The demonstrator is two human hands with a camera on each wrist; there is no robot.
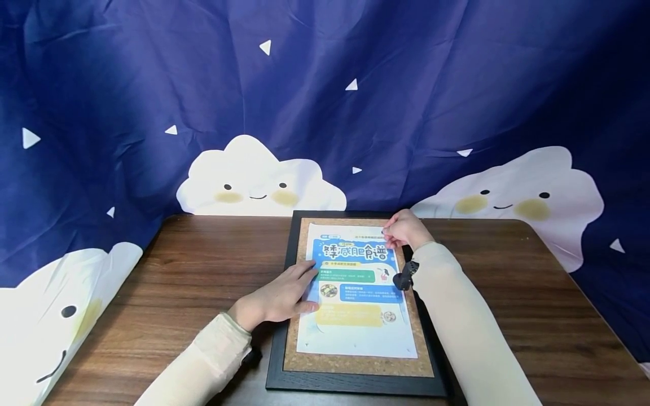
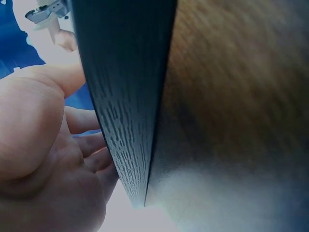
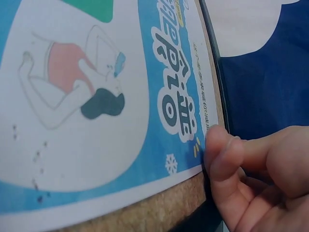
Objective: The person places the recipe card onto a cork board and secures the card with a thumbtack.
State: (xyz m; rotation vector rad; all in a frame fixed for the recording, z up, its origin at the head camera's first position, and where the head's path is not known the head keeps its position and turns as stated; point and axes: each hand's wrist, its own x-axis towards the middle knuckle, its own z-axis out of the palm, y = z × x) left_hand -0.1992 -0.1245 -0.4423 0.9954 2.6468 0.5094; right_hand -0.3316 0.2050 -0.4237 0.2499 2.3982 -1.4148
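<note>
A printed paper poster with blue, green and yellow panels lies flat on a cork board in a black frame. At the poster's top right corner, the thumb and forefinger of my right hand pinch together. The right wrist view shows these fingertips at the paper's corner; whether anything small sits between them is hidden. My left hand rests with spread fingers on the poster's left edge, its palm over the frame's left side. The left wrist view shows that hand beside the frame's dark edge.
The framed board lies on a brown wooden table, reaching near its back edge. Behind hangs a dark blue curtain with smiling white clouds. Dark wrist bands sit on both sleeves.
</note>
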